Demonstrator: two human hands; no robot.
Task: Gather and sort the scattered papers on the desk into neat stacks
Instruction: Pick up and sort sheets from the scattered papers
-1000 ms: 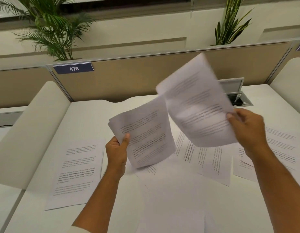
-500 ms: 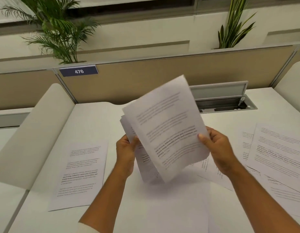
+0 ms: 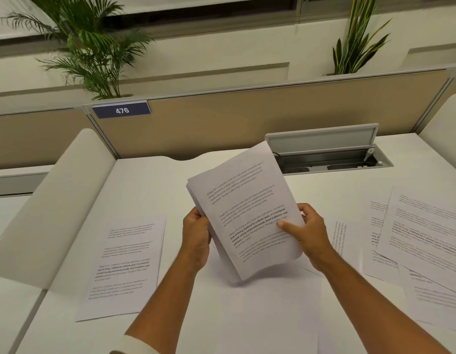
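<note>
White sheets [image 3: 247,190], apart a second ago, are now merging into one bundle [image 3: 255,241]; my left hand [image 3: 196,238] and right hand [image 3: 308,233] are gripping its sides, growing the stack.

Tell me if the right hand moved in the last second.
Yes. The right hand shifted left, from below the right end of the cable box to below its left end, onto the paper stack.

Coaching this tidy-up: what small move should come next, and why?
Probably tap the held sheets square on the desk: the left hand and right hand grip them tilted in the air, their left edges look uneven, and loose pages lie at the right.
</note>
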